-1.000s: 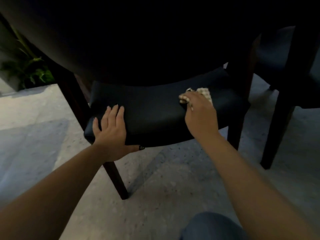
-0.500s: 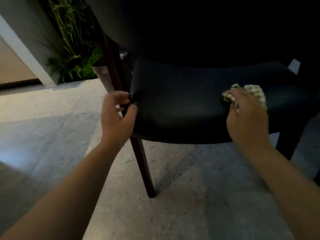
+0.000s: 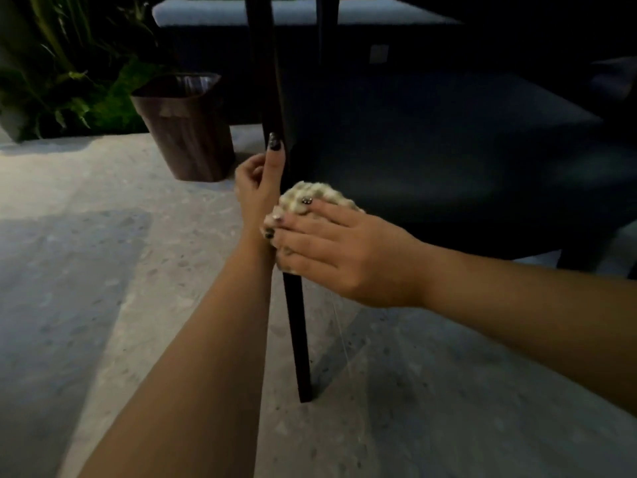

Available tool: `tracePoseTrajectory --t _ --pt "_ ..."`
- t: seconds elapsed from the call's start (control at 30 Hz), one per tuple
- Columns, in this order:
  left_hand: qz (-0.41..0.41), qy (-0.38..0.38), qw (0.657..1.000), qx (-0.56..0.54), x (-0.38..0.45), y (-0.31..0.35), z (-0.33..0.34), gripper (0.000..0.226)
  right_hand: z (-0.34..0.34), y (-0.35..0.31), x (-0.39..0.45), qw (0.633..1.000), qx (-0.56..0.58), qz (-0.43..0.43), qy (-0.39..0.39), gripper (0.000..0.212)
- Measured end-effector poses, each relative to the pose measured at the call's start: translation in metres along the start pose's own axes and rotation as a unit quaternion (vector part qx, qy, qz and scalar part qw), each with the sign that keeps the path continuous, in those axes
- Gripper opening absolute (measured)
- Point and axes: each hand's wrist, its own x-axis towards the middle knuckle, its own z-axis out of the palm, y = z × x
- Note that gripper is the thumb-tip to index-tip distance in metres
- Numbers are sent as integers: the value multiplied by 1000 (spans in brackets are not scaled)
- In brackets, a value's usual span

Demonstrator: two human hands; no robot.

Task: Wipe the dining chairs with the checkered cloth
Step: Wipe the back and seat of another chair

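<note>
A dark dining chair [image 3: 448, 160] with a black padded seat fills the right half of the view. Its dark wooden leg [image 3: 298, 332] runs down to the floor. My left hand [image 3: 258, 188] grips the chair's upright post at the seat's left corner, thumb lying up along the wood. My right hand [image 3: 331, 246] holds the bunched beige checkered cloth [image 3: 310, 196] and presses it against the seat's front-left corner, just above the leg. Most of the cloth is hidden under my fingers.
A brown wood-grain waste bin [image 3: 186, 129] with a liner stands on the stone floor left of the chair. Green plants [image 3: 58, 74] grow at the far left. A grey padded bench or sofa edge [image 3: 296, 12] lies behind.
My right hand slid the cloth from the seat's right side to its front-left corner. My left hand shifted from the seat's edge to the upright post. The view swung right.
</note>
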Motion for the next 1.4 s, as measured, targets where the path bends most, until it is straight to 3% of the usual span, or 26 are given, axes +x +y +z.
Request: tracePoseTrajectory --t 0.07,0.13,0.2,0.23,0.43,0.57,0.83,0.93,1.03,1.13,1.17,1.2,1.27,1.3,1.4 --pt "-20 3 999 -28 -3 -8 -6 49 -3 3 2 997 -31 -49 -58 33" --pt "-163 -116 975 -102 -15 -13 -12 80 -6 6 6 993 -54 -60 -84 34" --pt "-208 -231 938 -151 -24 -25 -19 73 -7 5 9 990 -77 -70 -94 33" --pt "-201 -245 936 -156 -26 -30 -20 68 -6 4 9 989 -80 -67 -102 31" --pt "-137 -191 970 -58 -34 -36 -24 72 -5 3 11 974 -60 -100 -194 32" --pt "-116 -85 990 14 -40 -25 -14 66 -7 0 19 950 -95 -120 -271 34" --pt "-147 -38 988 30 -50 -13 -1 68 -13 10 3 964 -36 -144 -221 30" --pt "-77 65 987 124 -48 -12 1 57 -16 9 -15 973 15 -117 -200 27" --pt "86 237 934 251 -43 13 3 41 -22 5 -52 983 57 -63 -161 24" --pt "273 224 884 308 -55 36 23 46 -26 -8 -99 989 129 49 -62 20" --pt "330 178 869 324 -62 40 31 46 -29 -16 -115 974 189 126 -9 18" --pt "381 118 851 342 -68 43 39 45 -33 -23 -128 935 271 223 57 18" --pt "436 -30 814 383 -82 47 53 45 -45 -34 -150 778 429 411 205 19" --pt "436 -106 796 407 -88 47 61 49 -52 -33 -159 698 454 481 274 20" --pt "442 -252 692 511 -106 43 88 65 -65 -8 -191 562 354 614 426 21"
